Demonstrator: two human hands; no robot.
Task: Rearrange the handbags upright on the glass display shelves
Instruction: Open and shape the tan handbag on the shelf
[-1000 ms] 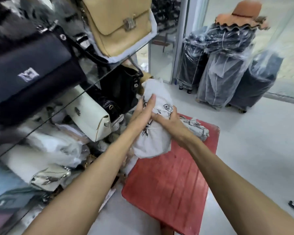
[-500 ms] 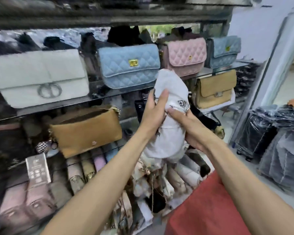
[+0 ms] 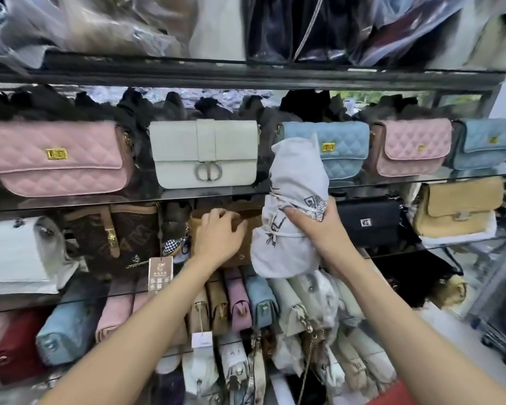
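Left hand [image 3: 216,238] has let go, now resting open-fingered on tan handbag [image 3: 246,229]; right hand [image 3: 324,229] grips white dust-bagged handbag [image 3: 292,211].

tan handbag [image 3: 240,229] and black handbag [image 3: 368,226] flank narrow shelf gap, dust-bagged bundle [image 3: 289,217] in front

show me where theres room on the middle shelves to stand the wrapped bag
The upper glass shelf is packed edge to edge with upright bags. The likeliest room is one shelf down, between the tan bag under the left hand and the black bag, behind the white wrapped bag; that bag hides its floor.
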